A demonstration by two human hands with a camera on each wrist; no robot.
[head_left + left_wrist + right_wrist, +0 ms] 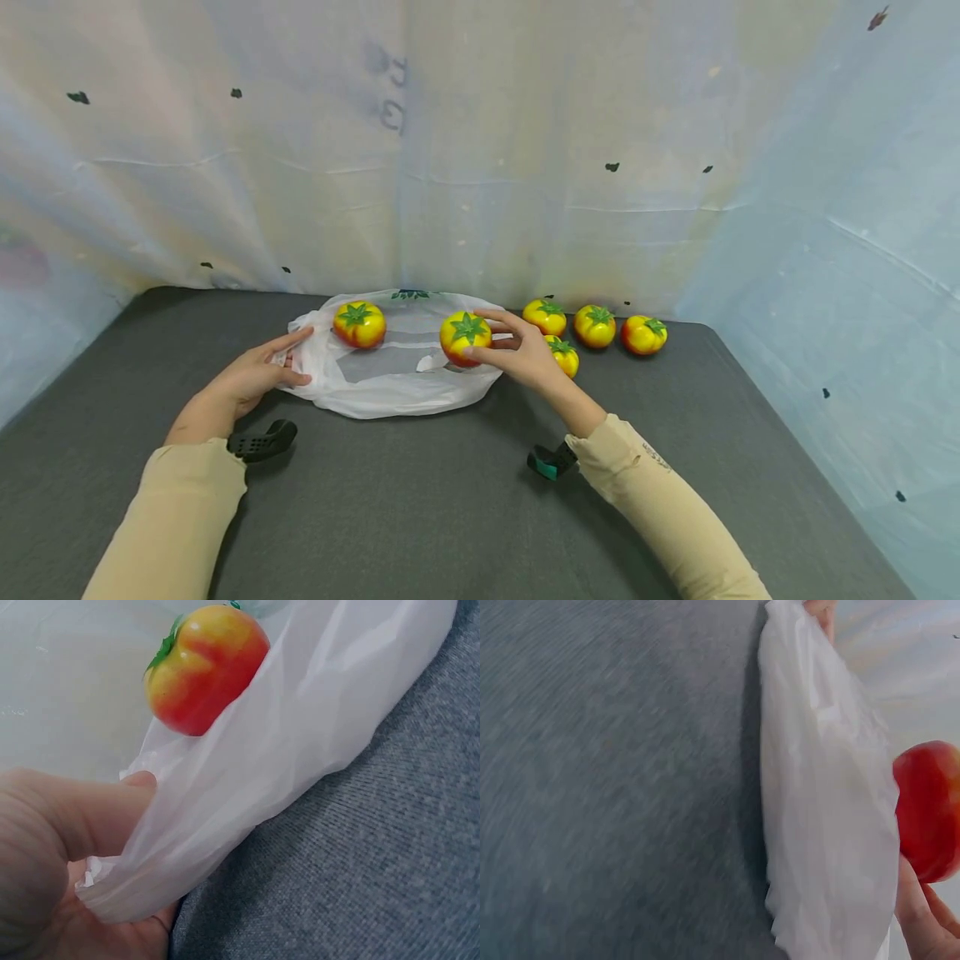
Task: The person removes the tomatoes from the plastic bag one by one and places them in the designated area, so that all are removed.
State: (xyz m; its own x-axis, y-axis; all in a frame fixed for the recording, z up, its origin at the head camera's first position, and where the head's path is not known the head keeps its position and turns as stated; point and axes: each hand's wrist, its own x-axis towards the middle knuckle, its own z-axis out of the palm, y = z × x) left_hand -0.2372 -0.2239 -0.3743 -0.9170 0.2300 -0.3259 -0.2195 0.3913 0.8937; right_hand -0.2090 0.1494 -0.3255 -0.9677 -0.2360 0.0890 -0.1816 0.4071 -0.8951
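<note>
A white plastic bag [397,403] lies spread on the dark table, its mouth facing up. My left hand [253,375] grips the bag's left edge; in the left wrist view the thumb lies on one side of the film and fingers on the other. Inside the bag's left part sits a yellow-red tomato [360,324] with a green leafy top. My right hand [525,350] holds another such tomato [465,335] between thumb and fingers, over the bag's right part. In the right wrist view, the bag's side [825,795] partly hides this held tomato [928,810].
Several more tomatoes [595,327] stand right of the bag near the table's back edge, one [562,357] partly behind my right hand. A pale sheet wall [495,150] rises behind the table [420,508], and another [847,275] stands at the right.
</note>
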